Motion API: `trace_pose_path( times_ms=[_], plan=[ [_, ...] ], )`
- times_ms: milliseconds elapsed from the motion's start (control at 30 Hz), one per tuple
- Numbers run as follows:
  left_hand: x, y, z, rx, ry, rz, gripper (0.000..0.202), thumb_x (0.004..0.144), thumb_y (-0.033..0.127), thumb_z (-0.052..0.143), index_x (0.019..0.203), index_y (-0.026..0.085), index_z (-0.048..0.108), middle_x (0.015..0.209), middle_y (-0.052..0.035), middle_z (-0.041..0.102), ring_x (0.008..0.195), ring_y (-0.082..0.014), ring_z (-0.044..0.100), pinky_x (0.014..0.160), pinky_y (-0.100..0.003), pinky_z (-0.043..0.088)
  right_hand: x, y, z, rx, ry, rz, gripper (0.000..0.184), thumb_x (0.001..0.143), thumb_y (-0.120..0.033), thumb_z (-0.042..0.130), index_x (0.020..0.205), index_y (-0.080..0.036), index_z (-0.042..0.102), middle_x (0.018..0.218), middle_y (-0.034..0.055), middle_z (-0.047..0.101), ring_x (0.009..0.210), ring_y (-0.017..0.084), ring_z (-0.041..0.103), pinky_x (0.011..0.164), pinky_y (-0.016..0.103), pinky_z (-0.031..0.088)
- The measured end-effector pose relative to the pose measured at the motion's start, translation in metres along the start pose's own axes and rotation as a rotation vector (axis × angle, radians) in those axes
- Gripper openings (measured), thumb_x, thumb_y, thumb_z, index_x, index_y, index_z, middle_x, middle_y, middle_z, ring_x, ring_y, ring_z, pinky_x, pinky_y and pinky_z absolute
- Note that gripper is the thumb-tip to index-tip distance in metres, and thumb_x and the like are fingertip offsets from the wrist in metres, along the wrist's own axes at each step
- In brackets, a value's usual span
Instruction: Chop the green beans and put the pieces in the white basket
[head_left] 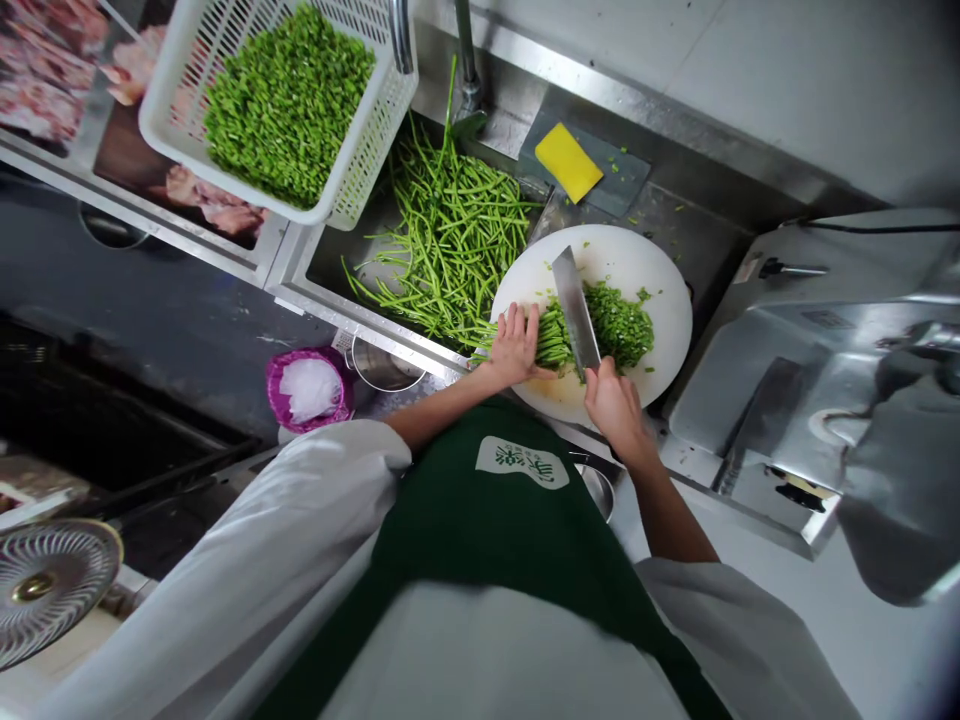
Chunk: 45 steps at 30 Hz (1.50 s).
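Head view: L hand's fingers were slightly spread over the bundled green stalks, thumb on the near side, pinning the bunch to the board, prob. so the ends stayed together under the edge. R hand was closed snug around the handle of a cleaver, blade angled across the bunch just beside the L fingers, prob. for short, even cuts. Chopped bits lay to the blade's R, uncut to its L. All sat on a round white cutting board, next to a s/s sink w/ a loose pile of whole stalks, likely put there for easy reach. Behind the board: yellow sponge on a grey slab. Upper L, a white perforated basket w/ a heap of cut greens, raw meat partly under it. Far R, a big s/s machine, type unclear; below L, a purple-lined bin & part of a fan.
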<state>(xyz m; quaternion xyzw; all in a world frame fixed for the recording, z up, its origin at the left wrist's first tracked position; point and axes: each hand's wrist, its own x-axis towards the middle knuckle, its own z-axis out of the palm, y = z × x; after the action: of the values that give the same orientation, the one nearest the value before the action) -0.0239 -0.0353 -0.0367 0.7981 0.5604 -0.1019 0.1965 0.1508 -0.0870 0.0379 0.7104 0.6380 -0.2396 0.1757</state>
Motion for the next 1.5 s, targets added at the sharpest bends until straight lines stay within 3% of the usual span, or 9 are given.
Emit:
trace_pose_path(
  times_ms=[133, 233, 500, 667, 867, 1000, 1300, 1400, 1500],
  plan=[
    [-0.012, -0.004, 0.007, 0.036, -0.002, 0.005, 0.127, 0.077, 0.069, 0.072, 0.165, -0.001, 0.012, 0.169, -0.0301, 0.016, 0.16, -0.0445, 0.007, 0.128, -0.061, 0.008, -0.013, -0.01, -0.003, -0.016, -0.069, -0.018, 0.034, 0.108, -0.029, 0.031, 0.125, -0.01, 0.052, 0.102, 0.0195, 0.073, 0.094, 0.03, 0.07, 0.08, 0.034, 0.045],
    [-0.009, -0.001, 0.012, 0.037, -0.016, -0.022, 0.121, 0.078, 0.058, 0.076, 0.165, 0.002, 0.014, 0.166, -0.0289, 0.025, 0.157, -0.047, 0.015, 0.127, -0.063, 0.011, -0.009, -0.011, 0.0, -0.024, -0.112, -0.016, 0.032, 0.107, -0.026, 0.032, 0.125, -0.008, 0.052, 0.104, 0.0213, 0.072, 0.098, 0.031, 0.07, 0.082, 0.034, 0.046],
    [-0.001, 0.001, 0.015, 0.017, -0.016, 0.023, 0.095, 0.09, 0.047, 0.064, 0.164, 0.005, 0.021, 0.159, -0.0241, 0.039, 0.147, -0.0391, 0.035, 0.127, -0.055, 0.018, 0.031, -0.015, 0.03, 0.042, -0.084, -0.02, 0.03, 0.108, -0.024, 0.033, 0.126, -0.007, 0.051, 0.108, 0.022, 0.072, 0.1, 0.028, 0.07, 0.082, 0.032, 0.046],
    [-0.005, -0.002, 0.017, 0.004, 0.047, -0.001, 0.11, 0.083, 0.053, 0.073, 0.164, 0.003, 0.018, 0.158, -0.0249, 0.04, 0.145, -0.0402, 0.036, 0.126, -0.053, 0.02, 0.041, -0.013, 0.031, 0.063, -0.058, -0.024, 0.03, 0.109, -0.028, 0.036, 0.126, -0.01, 0.052, 0.106, 0.0187, 0.073, 0.097, 0.027, 0.07, 0.081, 0.032, 0.046],
    [-0.005, -0.004, 0.02, 0.002, 0.072, -0.057, 0.108, 0.083, 0.054, 0.074, 0.164, 0.004, 0.024, 0.154, -0.025, 0.044, 0.142, -0.0422, 0.038, 0.124, -0.057, 0.022, -0.002, -0.012, 0.001, 0.018, -0.035, 0.0, 0.032, 0.109, -0.03, 0.033, 0.125, -0.01, 0.052, 0.1, 0.0188, 0.072, 0.093, 0.029, 0.071, 0.079, 0.033, 0.045],
    [-0.002, -0.002, 0.024, -0.015, 0.073, -0.026, 0.098, 0.085, 0.05, 0.072, 0.162, 0.006, 0.03, 0.154, -0.0245, 0.045, 0.14, -0.0432, 0.039, 0.122, -0.061, 0.021, -0.018, -0.017, -0.002, -0.013, -0.114, -0.016, 0.03, 0.109, -0.027, 0.033, 0.124, -0.01, 0.051, 0.102, 0.0197, 0.073, 0.096, 0.029, 0.071, 0.081, 0.033, 0.046],
    [-0.001, -0.002, 0.029, -0.08, 0.052, -0.008, 0.087, 0.09, 0.043, 0.067, 0.163, 0.01, 0.031, 0.157, -0.0234, 0.043, 0.143, -0.0441, 0.037, 0.122, -0.063, 0.021, 0.038, -0.024, 0.038, 0.061, -0.066, -0.02, 0.03, 0.108, -0.026, 0.034, 0.126, -0.009, 0.051, 0.108, 0.0206, 0.073, 0.099, 0.029, 0.071, 0.08, 0.032, 0.045],
    [0.003, 0.003, 0.028, -0.056, 0.058, -0.02, 0.092, 0.087, 0.042, 0.072, 0.163, 0.011, 0.031, 0.157, -0.023, 0.044, 0.142, -0.0435, 0.039, 0.122, -0.063, 0.023, 0.042, -0.009, 0.036, 0.073, -0.046, -0.028, 0.031, 0.108, -0.031, 0.038, 0.123, -0.011, 0.054, 0.107, 0.0191, 0.073, 0.099, 0.03, 0.07, 0.079, 0.032, 0.044],
    [0.005, 0.005, 0.023, -0.019, 0.069, 0.012, 0.104, 0.081, 0.047, 0.079, 0.163, 0.009, 0.029, 0.161, -0.0244, 0.038, 0.144, -0.0435, 0.037, 0.122, -0.062, 0.023, 0.027, 0.003, 0.024, 0.052, -0.009, 0.008, 0.032, 0.108, -0.031, 0.036, 0.122, -0.01, 0.056, 0.104, 0.0191, 0.072, 0.097, 0.03, 0.069, 0.078, 0.032, 0.043]
  ],
)
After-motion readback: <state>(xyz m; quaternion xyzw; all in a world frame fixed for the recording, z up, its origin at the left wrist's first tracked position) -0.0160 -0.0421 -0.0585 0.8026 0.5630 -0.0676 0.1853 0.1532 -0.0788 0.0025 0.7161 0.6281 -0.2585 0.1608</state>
